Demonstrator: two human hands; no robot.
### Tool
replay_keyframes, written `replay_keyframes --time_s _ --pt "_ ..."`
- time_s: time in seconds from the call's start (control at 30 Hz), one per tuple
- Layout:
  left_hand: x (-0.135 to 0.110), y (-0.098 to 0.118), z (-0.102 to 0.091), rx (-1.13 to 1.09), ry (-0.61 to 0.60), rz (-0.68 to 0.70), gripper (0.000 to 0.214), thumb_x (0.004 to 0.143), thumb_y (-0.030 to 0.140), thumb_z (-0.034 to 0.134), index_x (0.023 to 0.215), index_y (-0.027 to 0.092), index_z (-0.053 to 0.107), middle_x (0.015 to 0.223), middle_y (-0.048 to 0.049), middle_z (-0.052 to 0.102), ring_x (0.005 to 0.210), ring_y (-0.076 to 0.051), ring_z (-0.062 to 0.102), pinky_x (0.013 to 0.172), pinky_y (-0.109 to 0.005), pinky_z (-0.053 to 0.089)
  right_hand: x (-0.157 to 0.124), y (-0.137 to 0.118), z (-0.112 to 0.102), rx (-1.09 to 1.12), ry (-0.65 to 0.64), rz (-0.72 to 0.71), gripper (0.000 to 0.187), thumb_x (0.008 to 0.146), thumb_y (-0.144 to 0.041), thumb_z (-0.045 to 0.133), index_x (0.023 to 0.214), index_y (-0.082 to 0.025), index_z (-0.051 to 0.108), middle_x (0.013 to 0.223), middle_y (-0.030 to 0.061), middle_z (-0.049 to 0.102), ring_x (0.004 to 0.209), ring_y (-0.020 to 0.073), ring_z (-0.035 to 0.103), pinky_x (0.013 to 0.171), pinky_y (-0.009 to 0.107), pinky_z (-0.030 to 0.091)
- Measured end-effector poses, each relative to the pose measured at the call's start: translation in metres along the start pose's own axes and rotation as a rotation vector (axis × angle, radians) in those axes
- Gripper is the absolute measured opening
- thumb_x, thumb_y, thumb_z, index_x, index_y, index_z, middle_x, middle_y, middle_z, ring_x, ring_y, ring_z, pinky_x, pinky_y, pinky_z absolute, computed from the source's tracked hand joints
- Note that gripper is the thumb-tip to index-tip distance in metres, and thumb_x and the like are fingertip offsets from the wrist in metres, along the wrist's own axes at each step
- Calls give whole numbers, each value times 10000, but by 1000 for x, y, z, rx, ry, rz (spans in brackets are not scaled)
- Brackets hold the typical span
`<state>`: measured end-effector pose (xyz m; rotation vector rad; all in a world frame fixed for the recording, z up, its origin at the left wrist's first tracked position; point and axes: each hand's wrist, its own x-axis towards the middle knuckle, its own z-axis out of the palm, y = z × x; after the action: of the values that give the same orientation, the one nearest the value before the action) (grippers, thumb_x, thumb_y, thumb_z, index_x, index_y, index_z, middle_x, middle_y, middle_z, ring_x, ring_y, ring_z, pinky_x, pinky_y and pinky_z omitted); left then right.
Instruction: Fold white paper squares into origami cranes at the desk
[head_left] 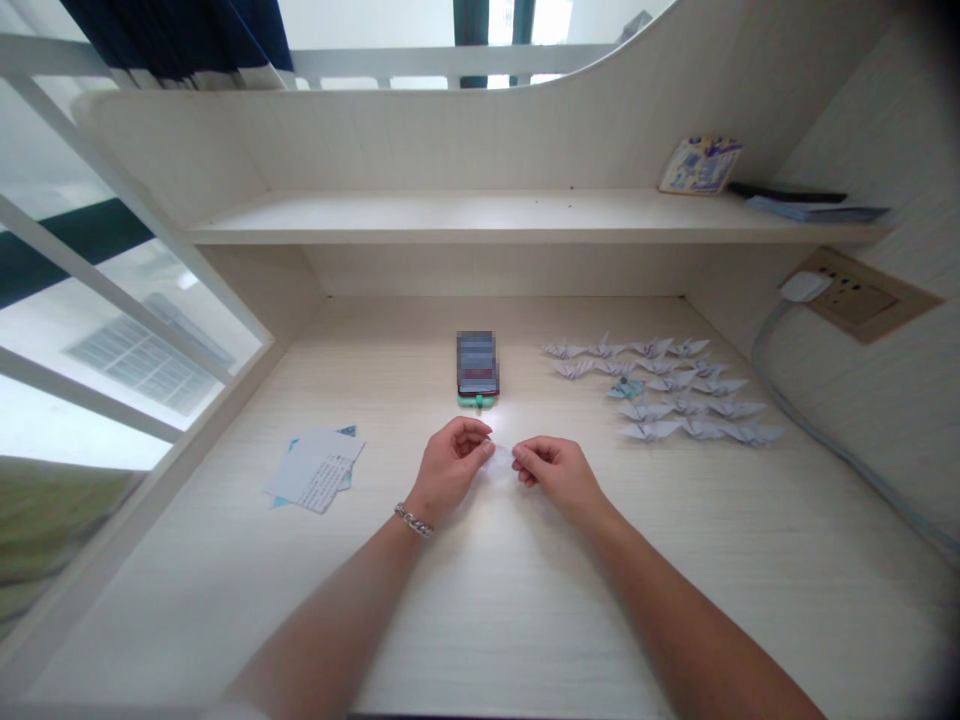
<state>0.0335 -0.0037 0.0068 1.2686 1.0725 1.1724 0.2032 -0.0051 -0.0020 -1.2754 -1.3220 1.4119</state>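
Observation:
Between my two hands is a small piece of folded white paper (501,453), pale against the desk and partly covered by fingers. My left hand (456,458), with a chain bracelet (414,520) at the wrist, pinches its left end between thumb and fingers. At the right end, the thumb and forefinger of my right hand (551,470) are closed on it. Just beyond the hands lies a phone (478,363) with a green piece at its near end. To the right, several folded paper cranes (664,382) sit in rows, mostly white, one of them blue-green (625,388).
Left of my hands, sheets of paper (319,470) with writing lie loosely stacked on the desk (480,620). A shelf (450,215) spans the back, holding a small printed packet (701,165) and papers (817,210). A grey cable (817,440) runs down from the wall socket (862,295).

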Motion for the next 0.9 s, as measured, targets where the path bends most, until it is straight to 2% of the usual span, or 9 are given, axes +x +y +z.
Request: replay_keyframes --time_s 0.23,0.37,0.53,0.77,0.9 --pt "-3 1 1 77 -35 34 186 733 208 601 899 144 545 788 -32 589 726 -114 562 676 -231 446 -2 0 2 -12 -43 5 279 724 -415 586 731 -139 626 619 34 614 527 129 556 517 253 464" --pt "-4 1 1 157 -82 26 208 749 245 581 930 143 568 832 -50 608 753 -131 573 686 -241 448 -7 -6 3 -197 -11 -97 222 776 -351 535 726 -154 625 567 13 583 524 127 536 515 238 422" --pt "-4 1 0 439 -167 24 222 789 341 517 806 147 624 711 -32 613 635 -124 534 582 -231 407 -11 -11 5 -420 7 -221 183 796 -284 506 739 -173 640 629 16 621 584 133 557 563 235 400" --pt "-7 9 2 637 -114 109 199 814 295 467 803 157 610 746 -21 625 659 -121 525 595 -224 381 -11 -11 5 -472 -17 -227 170 800 -270 503 776 -177 643 626 4 623 581 126 554 570 230 392" --pt "-8 12 2 662 -159 115 217 824 310 453 813 163 612 724 -14 622 643 -120 521 585 -222 376 -13 -17 3 -543 2 -301 155 791 -241 515 732 -181 645 647 6 624 601 126 547 585 234 383"
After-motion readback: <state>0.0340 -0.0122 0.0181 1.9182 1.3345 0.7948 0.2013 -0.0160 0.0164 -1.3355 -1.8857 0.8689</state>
